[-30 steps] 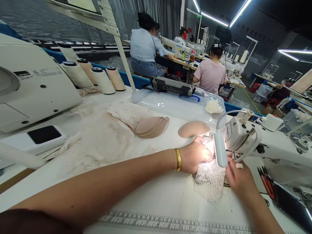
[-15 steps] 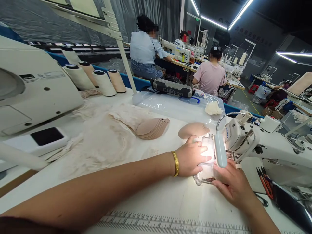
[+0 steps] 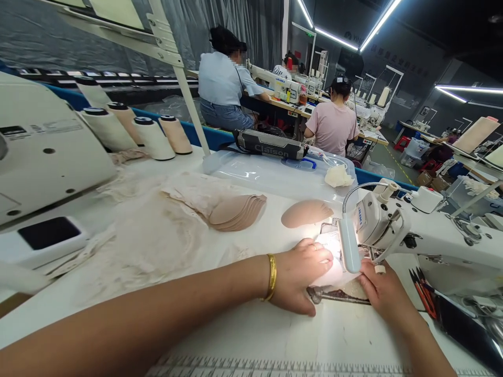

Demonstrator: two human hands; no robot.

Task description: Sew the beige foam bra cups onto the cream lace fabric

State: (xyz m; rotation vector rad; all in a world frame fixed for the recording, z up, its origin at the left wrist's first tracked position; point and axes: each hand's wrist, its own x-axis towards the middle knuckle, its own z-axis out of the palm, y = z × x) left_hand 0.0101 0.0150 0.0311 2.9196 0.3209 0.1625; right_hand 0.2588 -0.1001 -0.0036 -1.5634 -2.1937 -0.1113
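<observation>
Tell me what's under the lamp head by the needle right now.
Under the lamp head, brightly lit pale fabric lies on the machine bed, pressed by the left hand with the right hand beside it. Glare and the lamp cover the needle and the fabric's detail.

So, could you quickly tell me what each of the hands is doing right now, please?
Left hand: curled, pressing the pale fabric piece flat under the lamp.
Right hand: on the fabric's other side; grip cannot be told.

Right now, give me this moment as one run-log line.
left hand: flat on pale fabric piece | right hand: on the piece's right edge | site: white sewing machine needle area, under grey gooseneck lamp
</observation>
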